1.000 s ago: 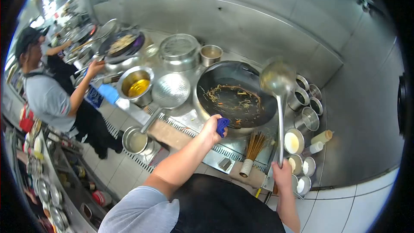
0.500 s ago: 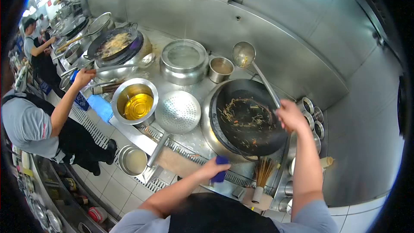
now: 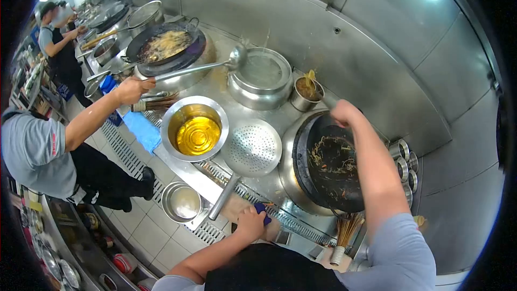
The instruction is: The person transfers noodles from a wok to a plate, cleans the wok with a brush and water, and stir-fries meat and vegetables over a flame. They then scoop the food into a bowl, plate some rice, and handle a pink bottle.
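Note:
My right hand (image 3: pixel 344 113) is closed on the ladle, raised over the far rim of the black wok (image 3: pixel 336 170). Only a blurred part of the ladle shows; I cannot make out its bowl. Yellowish bits appear above the small metal pot (image 3: pixel 307 96) left of that hand. Scraps of noodle and vegetable lie in the wok, which sits tilted on its burner. Near the counter's front edge, my left hand (image 3: pixel 252 224) grips a folded purple cloth (image 3: pixel 262 211), apart from the wok.
A strainer (image 3: pixel 252 148) and a pot of yellow oil (image 3: pixel 198 132) stand to the left. Behind them is a lidded pot (image 3: pixel 261 78). A co-worker (image 3: pixel 40 151) extends a ladle (image 3: pixel 199 69) past a frying wok (image 3: pixel 164 47). A bamboo brush (image 3: pixel 347 234) lies in front.
My right hand has gone up and away with the ladle toward the small pot. My left hand has moved left and slightly down with the cloth. The co-worker's ladle has swung right.

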`<state>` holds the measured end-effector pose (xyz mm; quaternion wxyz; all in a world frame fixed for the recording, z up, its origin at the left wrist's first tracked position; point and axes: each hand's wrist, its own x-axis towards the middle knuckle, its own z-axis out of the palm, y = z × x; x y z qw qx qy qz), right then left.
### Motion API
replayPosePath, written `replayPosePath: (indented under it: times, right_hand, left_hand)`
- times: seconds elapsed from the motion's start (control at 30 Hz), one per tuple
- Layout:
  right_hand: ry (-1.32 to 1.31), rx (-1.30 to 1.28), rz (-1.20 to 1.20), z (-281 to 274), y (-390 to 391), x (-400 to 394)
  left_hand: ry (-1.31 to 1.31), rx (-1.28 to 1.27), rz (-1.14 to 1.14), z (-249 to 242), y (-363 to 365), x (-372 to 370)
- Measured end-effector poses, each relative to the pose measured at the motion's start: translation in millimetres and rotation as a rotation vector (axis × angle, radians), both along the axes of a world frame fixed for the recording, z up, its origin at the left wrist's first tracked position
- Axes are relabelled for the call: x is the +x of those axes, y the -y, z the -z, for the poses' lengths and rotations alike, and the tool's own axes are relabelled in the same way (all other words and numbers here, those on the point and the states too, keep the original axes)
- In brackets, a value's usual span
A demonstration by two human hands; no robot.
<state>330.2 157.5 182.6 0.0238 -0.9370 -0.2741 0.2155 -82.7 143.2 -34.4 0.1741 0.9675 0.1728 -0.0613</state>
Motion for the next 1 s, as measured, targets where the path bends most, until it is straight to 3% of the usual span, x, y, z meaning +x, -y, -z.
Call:
replayPosePath:
  times: [0.03, 0.07, 0.17, 0.3, 0.33, 0.37, 0.4, 0.47, 0.5, 0.57, 0.6, 0.7, 0.77, 0.8, 0.87, 1.0]
  right_hand:
    - [0.388, -0.091, -0.166, -4, 14, -4]
    - [0.388, -0.093, -0.168, -16, 14, -13]
    - [0.115, 0.167, 0.126, -45, 14, -34]
    - [-0.072, 0.524, 0.187, 17, -23, -44]
    - [-0.084, 0.535, 0.196, 38, -38, -47]
    - [-0.173, 0.518, 0.196, 56, -50, -47]
    - [-0.275, 0.659, 0.284, 61, -58, -65]
    - [-0.772, 0.806, 0.533, 56, -69, -74]
    - [-0.780, 0.805, 0.528, 55, -71, -71]
    - [-1.304, 1.016, 0.699, 57, -70, -62]
    - [-1.312, 1.016, 0.701, 57, -67, -58]
    - [-1.657, 1.139, 0.772, 42, -50, -49]
    - [-1.654, 1.149, 0.739, 30, -34, -50]
    - [-1.655, 1.162, 0.706, 23, -25, -53]
    - [-1.724, 1.168, 0.661, 10, 0, -57]
    - [-1.787, 1.232, 0.549, -25, 74, -80]
  left_hand:
    - [0.012, 0.000, -0.008, -4, -1, -1]
    - [0.021, 0.002, -0.012, -6, -2, -2]
    - [-0.020, -0.146, -0.103, -5, 3, -6]
    - [-0.056, -0.182, -0.074, -2, 0, -13]
    - [0.008, -0.022, -0.013, 6, -1, -14]
    - [0.069, 0.137, 0.049, 10, 0, -16]
    - [0.064, 0.141, 0.043, 3, 0, -18]
    - [0.332, 0.192, -0.149, -29, 1, -22]
    - [0.327, 0.197, -0.155, -40, 3, -27]
    - [0.468, -0.117, -0.218, -54, 4, -46]
    - [0.461, -0.113, -0.219, -53, 8, -59]
    - [0.369, -0.269, -0.318, -34, 32, -105]
    - [-0.042, -0.324, -0.330, -14, 47, -123]
    - [-0.043, -0.325, -0.334, 2, 58, -127]
    - [-0.186, -0.330, -0.154, 39, 77, -130]
    - [-0.066, -0.392, 0.219, 116, 126, -79]
